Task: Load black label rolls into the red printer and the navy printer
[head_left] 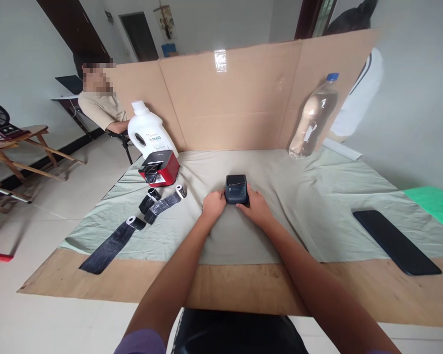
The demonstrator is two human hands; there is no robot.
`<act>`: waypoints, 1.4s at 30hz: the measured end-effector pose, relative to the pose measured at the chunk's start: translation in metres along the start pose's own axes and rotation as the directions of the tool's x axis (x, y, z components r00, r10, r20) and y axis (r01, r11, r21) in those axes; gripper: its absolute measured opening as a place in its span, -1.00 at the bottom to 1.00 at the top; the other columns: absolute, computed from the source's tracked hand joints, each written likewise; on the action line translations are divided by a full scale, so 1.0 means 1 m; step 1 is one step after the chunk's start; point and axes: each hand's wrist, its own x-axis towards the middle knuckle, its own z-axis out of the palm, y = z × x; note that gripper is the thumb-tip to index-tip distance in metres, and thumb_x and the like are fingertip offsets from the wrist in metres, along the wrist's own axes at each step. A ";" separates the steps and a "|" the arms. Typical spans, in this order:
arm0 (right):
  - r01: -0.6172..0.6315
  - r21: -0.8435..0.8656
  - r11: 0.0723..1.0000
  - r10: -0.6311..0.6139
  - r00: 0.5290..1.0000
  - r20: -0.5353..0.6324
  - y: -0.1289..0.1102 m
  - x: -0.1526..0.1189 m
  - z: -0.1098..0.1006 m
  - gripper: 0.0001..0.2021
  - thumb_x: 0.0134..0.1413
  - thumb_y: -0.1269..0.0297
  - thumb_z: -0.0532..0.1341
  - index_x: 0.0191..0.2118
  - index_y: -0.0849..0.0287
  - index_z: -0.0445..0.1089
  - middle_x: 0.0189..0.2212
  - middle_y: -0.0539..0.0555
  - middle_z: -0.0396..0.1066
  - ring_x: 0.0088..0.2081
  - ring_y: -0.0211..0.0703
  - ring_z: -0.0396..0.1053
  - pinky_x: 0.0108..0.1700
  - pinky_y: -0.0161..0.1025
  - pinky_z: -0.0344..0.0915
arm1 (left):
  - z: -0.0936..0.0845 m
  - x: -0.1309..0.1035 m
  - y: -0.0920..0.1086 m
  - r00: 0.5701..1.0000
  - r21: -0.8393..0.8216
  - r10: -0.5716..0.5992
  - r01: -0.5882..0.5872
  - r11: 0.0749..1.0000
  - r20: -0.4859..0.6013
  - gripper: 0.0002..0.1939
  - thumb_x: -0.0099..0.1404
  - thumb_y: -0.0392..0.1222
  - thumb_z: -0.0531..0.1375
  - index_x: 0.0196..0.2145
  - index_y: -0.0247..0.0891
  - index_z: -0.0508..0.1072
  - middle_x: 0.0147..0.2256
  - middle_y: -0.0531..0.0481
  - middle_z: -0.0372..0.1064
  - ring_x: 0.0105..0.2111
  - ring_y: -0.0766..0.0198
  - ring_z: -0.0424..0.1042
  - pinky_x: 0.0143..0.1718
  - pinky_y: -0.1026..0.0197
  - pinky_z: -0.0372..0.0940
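Note:
A small dark portable label printer (237,192) lies on the cloth in the middle of the table. My left hand (214,203) is closed against its left side, the fingertips partly hidden. From the right, my right hand (257,206) grips it, with the thumb along the near corner and the fingers along the side. To the left are several partly unrolled rolls of black tape-like strip; the nearest roll (136,222) trails a long tail toward the table's front edge. Behind them stands a red and black boxy device (160,168) with black strip at its front.
A white jug (151,130) stands at the back left and a clear bottle with a blue cap (313,118) at the back right, before a cardboard screen (236,103). A dark flat slab (396,242) and green plastic (433,204) lie right. A person (101,105) sits beyond.

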 end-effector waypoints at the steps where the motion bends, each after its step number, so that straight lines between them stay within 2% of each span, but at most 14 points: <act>1: 0.001 0.002 1.000 -0.001 1.000 0.002 0.000 0.000 0.000 -0.13 0.10 0.06 0.28 0.41 0.39 0.00 0.10 0.37 0.42 0.03 0.26 0.34 0.10 0.07 0.26 | 0.001 -0.001 0.000 1.000 0.001 -0.010 0.010 1.000 -0.013 -0.52 0.39 -0.29 0.00 0.14 -0.11 0.52 -0.11 -0.17 0.59 -0.05 -0.07 0.54 -0.01 0.03 0.37; 3: 0.005 0.011 1.000 -0.005 1.000 0.002 0.001 0.000 0.000 -0.14 0.11 0.05 0.28 0.41 0.36 0.00 0.10 0.35 0.43 0.04 0.27 0.34 0.09 0.07 0.26 | 0.003 -0.003 -0.001 0.999 -0.030 -0.013 0.012 0.999 -0.035 -0.46 0.41 -0.28 -0.01 0.29 -0.08 0.37 -0.04 -0.15 0.58 -0.02 -0.04 0.53 0.02 0.03 0.37; 5: 0.006 0.022 1.000 -0.006 1.000 -0.005 0.002 0.000 0.001 -0.14 0.10 0.04 0.29 0.40 0.35 0.01 0.10 0.35 0.43 0.05 0.28 0.34 0.09 0.06 0.26 | 0.004 -0.002 -0.004 0.999 -0.088 -0.004 0.000 0.996 -0.045 -0.44 0.42 -0.28 0.00 0.32 -0.05 0.31 0.05 -0.09 0.53 0.05 0.00 0.50 0.08 0.06 0.34; 9: 0.012 0.039 0.999 -0.011 1.000 -0.012 0.004 0.001 0.003 -0.14 0.10 0.04 0.31 0.40 0.35 0.02 0.08 0.34 0.44 0.03 0.27 0.35 0.07 0.02 0.27 | -0.001 0.005 -0.009 1.000 -0.153 -0.004 0.002 0.988 -0.013 -0.50 0.41 -0.28 0.00 0.22 -0.07 0.46 0.11 -0.02 0.49 0.10 0.04 0.46 0.10 0.12 0.33; 12: 0.010 0.048 0.999 -0.009 1.000 -0.014 0.003 0.002 0.003 -0.15 0.10 0.06 0.32 0.39 0.34 0.03 0.08 0.33 0.44 0.03 0.26 0.36 0.06 0.01 0.27 | -0.008 0.009 -0.007 0.999 -0.081 -0.010 0.013 0.997 0.049 -0.54 0.41 -0.27 0.01 0.14 -0.11 0.53 0.05 -0.04 0.54 0.04 0.04 0.50 0.03 0.15 0.35; 15: -0.002 0.042 0.999 0.002 1.000 0.001 0.001 0.003 0.002 -0.15 0.10 0.08 0.33 0.39 0.36 0.03 0.07 0.34 0.44 0.03 0.27 0.35 0.06 0.00 0.27 | -0.015 0.009 -0.002 0.996 0.013 -0.038 0.037 0.999 0.082 -0.57 0.39 -0.26 0.03 0.08 -0.09 0.57 0.00 -0.08 0.56 0.01 -0.03 0.51 0.00 0.10 0.35; 22: 0.005 0.028 1.000 -0.005 1.000 0.003 0.001 0.002 0.000 -0.17 0.11 0.07 0.30 0.39 0.31 0.01 0.11 0.32 0.43 0.05 0.27 0.34 0.08 0.01 0.26 | -0.009 0.002 -0.003 0.998 0.017 -0.040 0.039 0.999 0.040 -0.56 0.40 -0.21 0.04 0.15 -0.03 0.51 0.03 -0.09 0.54 0.06 -0.05 0.49 0.06 0.06 0.32; 25: 0.005 0.037 0.999 -0.005 1.000 0.006 0.001 0.000 0.000 -0.16 0.12 0.06 0.29 0.39 0.35 -0.01 0.11 0.33 0.42 0.06 0.27 0.34 0.08 0.01 0.26 | -0.001 0.001 -0.007 0.998 -0.082 -0.067 0.067 0.994 0.003 -0.53 0.44 -0.18 0.02 0.22 0.05 0.44 0.08 -0.01 0.52 0.12 -0.02 0.45 0.12 0.03 0.30; 28: 0.016 0.039 0.999 -0.015 1.000 -0.009 0.002 0.000 0.000 -0.15 0.13 0.05 0.28 0.40 0.36 -0.02 0.11 0.35 0.42 0.07 0.28 0.34 0.07 0.02 0.27 | 0.007 0.003 -0.012 0.996 -0.256 -0.062 0.045 0.966 -0.059 -0.53 0.46 -0.16 0.02 0.25 0.04 0.40 0.09 0.03 0.51 0.12 0.03 0.44 0.14 0.03 0.31; 31: 0.035 0.041 0.999 -0.034 0.999 -0.024 0.003 0.000 0.001 -0.16 0.14 0.04 0.28 0.40 0.35 -0.02 0.15 0.37 0.39 0.08 0.30 0.34 0.10 0.05 0.26 | 0.014 0.004 -0.020 0.992 -0.430 -0.024 -0.031 0.902 -0.122 -0.53 0.43 -0.20 0.04 0.24 0.01 0.42 0.03 0.08 0.54 0.07 0.11 0.47 0.15 0.08 0.31; 35: 0.057 0.065 0.996 -0.056 0.998 -0.025 0.006 0.001 0.003 -0.17 0.17 -0.03 0.25 0.39 0.33 0.00 0.15 0.39 0.38 0.08 0.35 0.35 0.11 0.11 0.26 | 0.021 0.008 -0.024 0.989 -0.614 0.013 -0.102 0.782 -0.147 -0.54 0.37 -0.22 0.09 0.18 -0.08 0.49 -0.05 0.05 0.58 0.00 0.13 0.49 0.15 0.09 0.31; 39: 0.074 0.090 0.993 -0.070 0.997 -0.043 0.009 0.002 0.005 -0.16 0.17 -0.06 0.25 0.40 0.30 -0.01 0.16 0.40 0.36 0.12 0.40 0.32 0.13 0.15 0.25 | 0.017 0.023 -0.019 0.980 -0.728 0.063 -0.181 0.661 -0.187 -0.50 0.34 -0.25 0.08 0.20 -0.22 0.48 -0.21 0.00 0.59 -0.15 0.20 0.49 0.09 0.13 0.31; 42: 0.064 0.096 0.993 -0.061 0.997 -0.036 0.009 0.002 0.005 -0.16 0.16 -0.02 0.27 0.41 0.25 -0.03 0.17 0.38 0.36 0.12 0.41 0.31 0.14 0.17 0.24 | 0.004 0.045 -0.012 0.979 -0.723 0.084 -0.195 0.663 -0.187 -0.45 0.32 -0.30 0.05 0.25 -0.33 0.40 -0.37 0.04 0.50 -0.34 0.30 0.41 -0.04 0.21 0.33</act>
